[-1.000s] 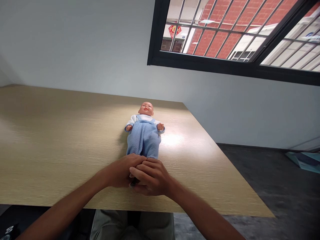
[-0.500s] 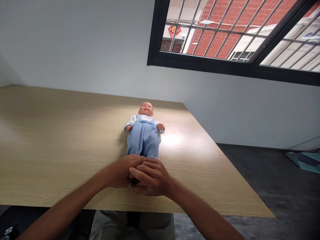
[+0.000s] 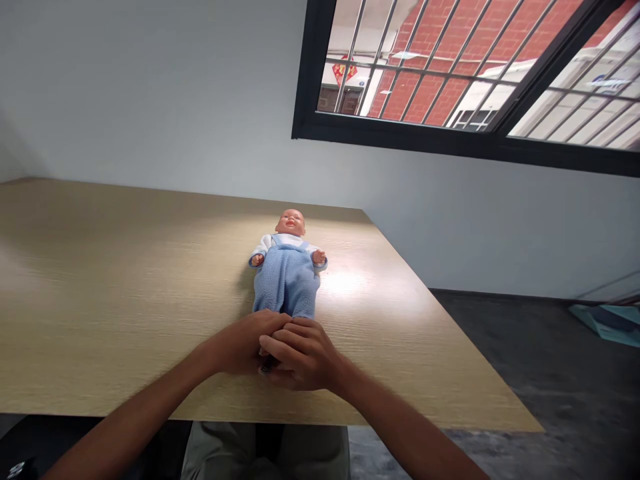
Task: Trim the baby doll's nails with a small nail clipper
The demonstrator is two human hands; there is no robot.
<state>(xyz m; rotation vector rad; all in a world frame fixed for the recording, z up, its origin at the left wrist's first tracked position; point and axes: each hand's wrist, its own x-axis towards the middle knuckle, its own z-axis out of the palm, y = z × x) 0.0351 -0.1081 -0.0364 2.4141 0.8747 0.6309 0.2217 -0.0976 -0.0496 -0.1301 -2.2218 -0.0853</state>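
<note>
A baby doll (image 3: 286, 273) in blue overalls and a white top lies on its back on the wooden table (image 3: 125, 300), head toward the wall. My left hand (image 3: 247, 341) and my right hand (image 3: 305, 353) meet at the doll's lower end and hide its feet. The fingers of both hands are curled in and overlap. Between them shows a small dark object (image 3: 268, 364), mostly covered; its kind cannot be made out. The right fingers close around it, while the left fingertips are hidden under the right hand.
The table's right edge (image 3: 450, 320) slants down toward its near corner. A barred window (image 3: 425, 137) is set in the grey wall behind. On the dark floor at the right lies a teal object (image 3: 605, 321). My legs (image 3: 220, 450) are under the front edge.
The camera view has shifted slightly, so the window and the doll's head appear a little lower. Both hands keep the same hold and the doll stays in place.
</note>
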